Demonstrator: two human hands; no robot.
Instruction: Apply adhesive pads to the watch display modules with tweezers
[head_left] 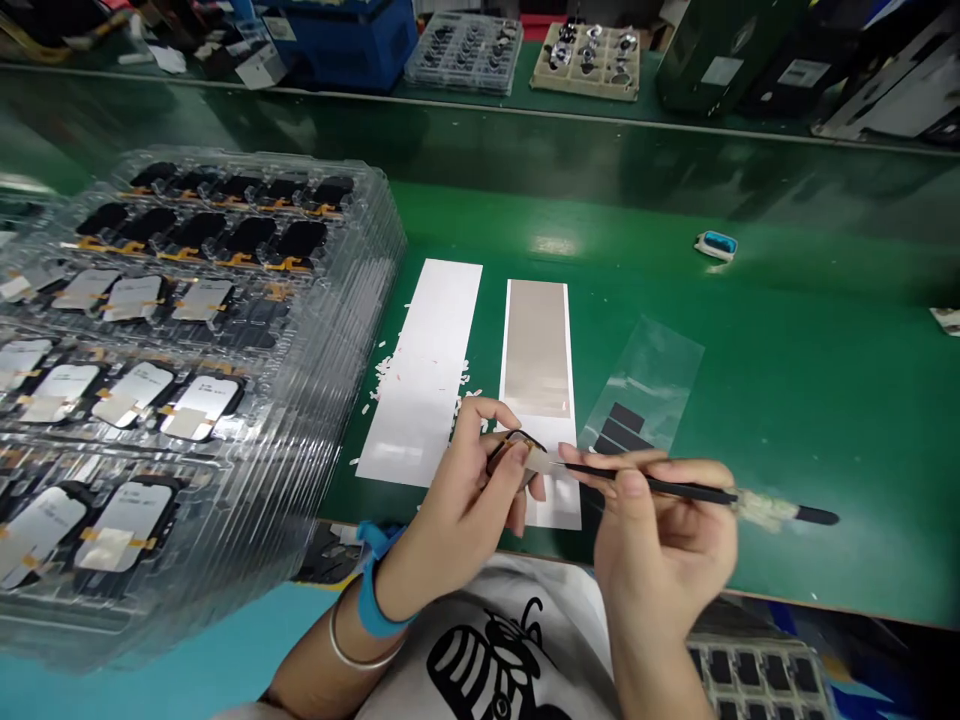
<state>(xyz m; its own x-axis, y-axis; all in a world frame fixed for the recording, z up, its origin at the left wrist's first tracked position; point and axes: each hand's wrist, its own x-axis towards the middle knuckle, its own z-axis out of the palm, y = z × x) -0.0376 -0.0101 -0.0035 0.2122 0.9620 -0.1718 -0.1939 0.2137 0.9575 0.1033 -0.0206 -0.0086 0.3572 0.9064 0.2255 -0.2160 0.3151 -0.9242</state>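
My left hand (472, 490) pinches a small screen module (535, 460) with a dark rim and a pale film-like face; my fingers cover much of it. A blue wrist strap and a bangle are on that arm. My right hand (664, 530) grips black tweezers (694, 490) like a pen, wrapped in pale tape near the back end. Their tips meet the module's right edge, or come very close to it. Under both hands lies a white-bordered sheet with a beige panel (537, 350). To its left is a plain white sheet (424, 380) among many small white scraps.
Stacked clear plastic trays (360, 260) holding several screen modules (199, 405) fill the left side. A clear bag (660, 370) with black strips (622, 430) lies right of the sheets. Farther back sits a small blue-and-white item (717, 245). A shelf carries boxes and parts trays (465, 50).
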